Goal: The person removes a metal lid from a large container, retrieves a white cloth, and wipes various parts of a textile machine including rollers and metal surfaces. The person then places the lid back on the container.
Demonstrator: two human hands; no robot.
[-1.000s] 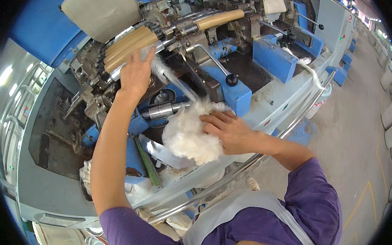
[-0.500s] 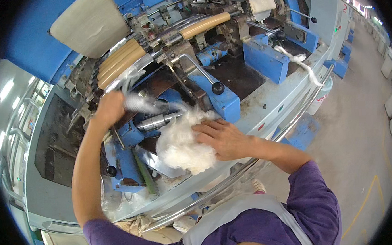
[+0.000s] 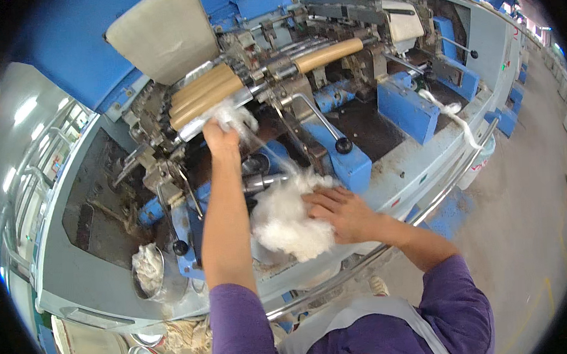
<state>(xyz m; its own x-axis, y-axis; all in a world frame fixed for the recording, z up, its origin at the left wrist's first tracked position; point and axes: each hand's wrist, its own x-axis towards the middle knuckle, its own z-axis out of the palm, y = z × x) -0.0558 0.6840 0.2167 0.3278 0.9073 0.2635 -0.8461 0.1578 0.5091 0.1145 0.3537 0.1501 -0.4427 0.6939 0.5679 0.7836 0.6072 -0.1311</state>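
A loose wad of white fibre point(image 3: 289, 225) sits over the machine's front edge, with my right hand point(image 3: 342, 213) closed on its right side, fingers sunk in the fluff. Farther in, my left hand point(image 3: 222, 140) is closed on a small tuft of the same fibre point(image 3: 237, 118), beside a shiny metal roller point(image 3: 202, 122). Thin wisps stretch from the tuft down to the wad. Just beyond the metal roller lie several tan rollers point(image 3: 207, 91). My left fingertips are partly hidden by fluff.
A chrome lever with a black knob point(image 3: 343, 145) and a blue housing point(image 3: 352, 167) stand near my right hand. Another black knob point(image 3: 181, 248) is left of my left forearm. A metal rail point(image 3: 420, 218) runs along the front. A container of fibre point(image 3: 148, 270) hangs at left.
My left hand has moved rightward along the metal roller, and the fibre trailing from it has thinned to wisps. My right hand stays on the wad. The whole view has shifted slightly.
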